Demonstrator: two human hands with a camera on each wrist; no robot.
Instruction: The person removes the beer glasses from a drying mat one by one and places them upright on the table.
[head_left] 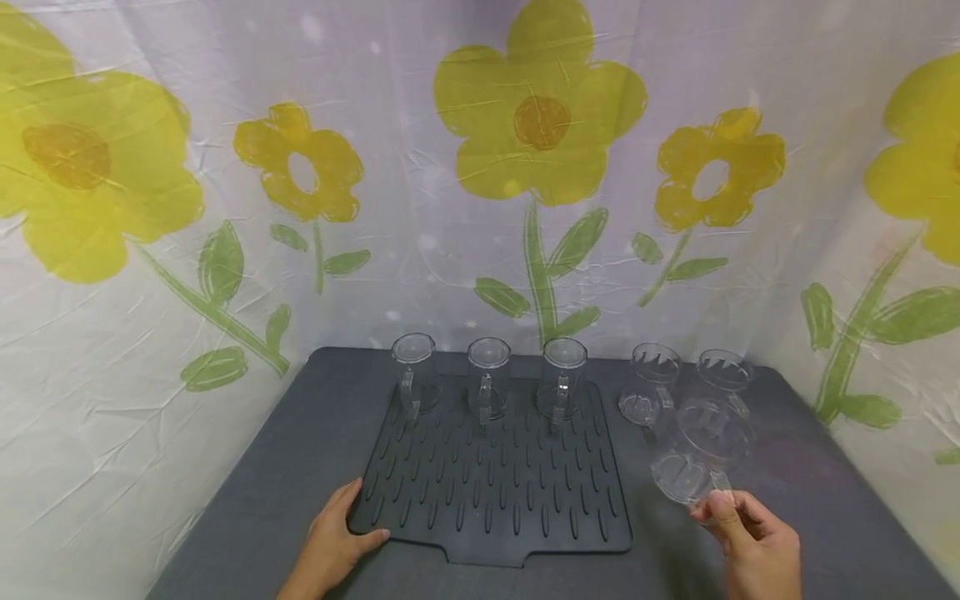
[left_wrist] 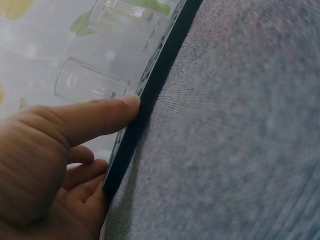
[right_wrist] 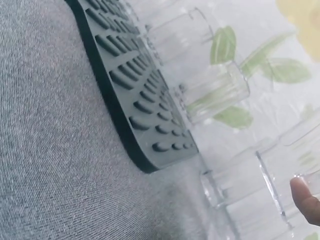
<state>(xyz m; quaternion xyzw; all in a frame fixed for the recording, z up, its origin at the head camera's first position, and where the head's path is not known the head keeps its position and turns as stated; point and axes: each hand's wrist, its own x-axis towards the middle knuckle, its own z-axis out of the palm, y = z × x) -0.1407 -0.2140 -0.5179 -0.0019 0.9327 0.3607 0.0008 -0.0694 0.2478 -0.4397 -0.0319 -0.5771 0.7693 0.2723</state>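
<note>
My left hand [head_left: 332, 535] rests at the near left corner of a dark ribbed drying mat [head_left: 487, 546]. Its thumb [left_wrist: 107, 117] lies straight against the front edge, and the other fingers touch the left side. My right hand [head_left: 759, 537] pinches the handle of a clear glass mug [head_left: 686, 475], which tilts above the table right of the mat. Along the mat's back stand three clear mugs: a left one [head_left: 415, 371], a middle one [head_left: 488, 379] and a right one [head_left: 564, 379], handles toward me.
Behind the held mug, two more clear glasses stand on the grey table [head_left: 262, 492]: one nearer the mat [head_left: 649, 387] and one farther right [head_left: 723, 371]. A curtain [head_left: 405, 250] printed with yellow flowers closes off the back and both sides.
</note>
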